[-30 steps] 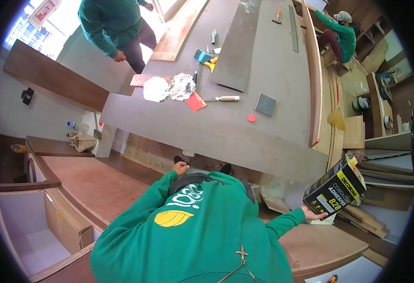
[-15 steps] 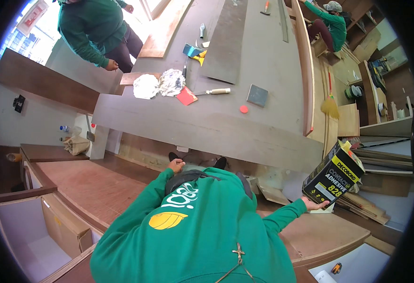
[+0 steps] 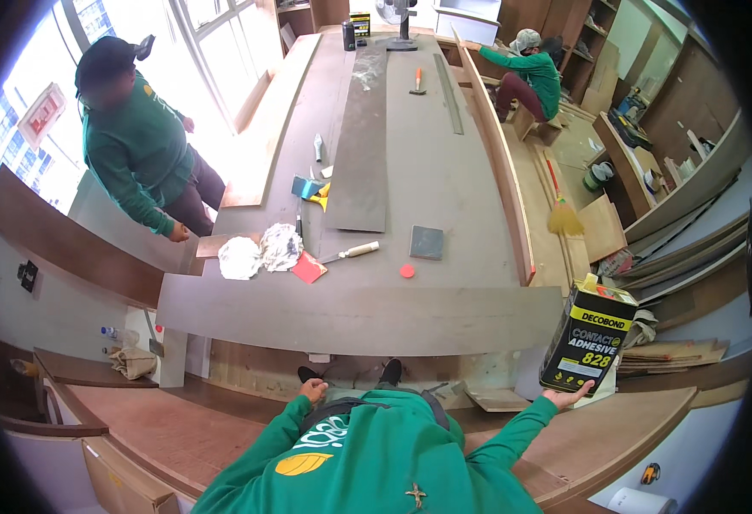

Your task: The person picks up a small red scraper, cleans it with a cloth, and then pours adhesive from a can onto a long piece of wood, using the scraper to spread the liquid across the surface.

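Note:
My right hand [image 3: 569, 394] supports a black and yellow rectangular can of contact adhesive [image 3: 587, 338] from below, at the table's near right corner. The can stands nearly upright. My left hand [image 3: 313, 390] is closed in a loose fist in front of my waist, with nothing seen in it. On the table before me lie two crumpled white rags [image 3: 260, 251], a red scraper blade [image 3: 309, 267], a wooden-handled tool [image 3: 360, 249], a round red cap [image 3: 407, 271] and a dark square block [image 3: 426, 242]. Further off are a blue and yellow tool [image 3: 311, 188] and a hammer [image 3: 418, 83].
A long grey-brown table [image 3: 444, 330] spans the middle, bearing a long dark strip [image 3: 363, 154]. A co-worker [image 3: 136, 146] stands at its left; another person [image 3: 530, 77] sits far right. A broom [image 3: 564, 214] and stacked boards [image 3: 676, 355] are at the right.
The view has tilted up, showing the table's far end with a fan and another can. My right hand still holds the adhesive can, now more upright. My left hand remains near my waist.

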Available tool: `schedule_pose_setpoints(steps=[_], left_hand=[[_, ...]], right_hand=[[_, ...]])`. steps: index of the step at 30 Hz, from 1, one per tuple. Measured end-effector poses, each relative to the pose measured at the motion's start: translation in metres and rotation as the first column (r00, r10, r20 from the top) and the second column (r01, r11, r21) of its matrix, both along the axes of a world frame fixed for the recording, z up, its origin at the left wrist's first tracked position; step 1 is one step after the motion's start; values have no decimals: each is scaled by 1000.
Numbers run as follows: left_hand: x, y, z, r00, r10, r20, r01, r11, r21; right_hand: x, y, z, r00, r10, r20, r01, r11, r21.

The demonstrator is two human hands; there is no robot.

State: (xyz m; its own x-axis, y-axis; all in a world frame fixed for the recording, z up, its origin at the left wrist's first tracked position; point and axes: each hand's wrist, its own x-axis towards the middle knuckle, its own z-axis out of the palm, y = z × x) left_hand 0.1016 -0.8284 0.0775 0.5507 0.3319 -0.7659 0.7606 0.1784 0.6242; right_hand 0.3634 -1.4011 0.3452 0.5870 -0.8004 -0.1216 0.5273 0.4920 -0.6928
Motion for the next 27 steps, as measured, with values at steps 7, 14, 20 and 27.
schedule_pose_setpoints(steps=[7, 14, 20, 27], left_hand=[[0, 4, -21, 997, -48, 67, 51, 998, -39], [-30, 13, -58, 987, -98, 131, 105, 993, -46], [-17, 8, -33, 998, -46, 36, 48, 996, -75], [-10, 11, -25, 1000, 19, 8, -17, 990, -141]], right_hand=[[-10, -11, 15, 959, -216, -182, 202, 975, -91], [16, -41, -18, 999, -19, -49, 16, 997, -69], [-3, -55, -14, 994, 21, -104, -28, 997, -71], [4, -68, -9, 980, -88, -180, 51, 978, -203]])
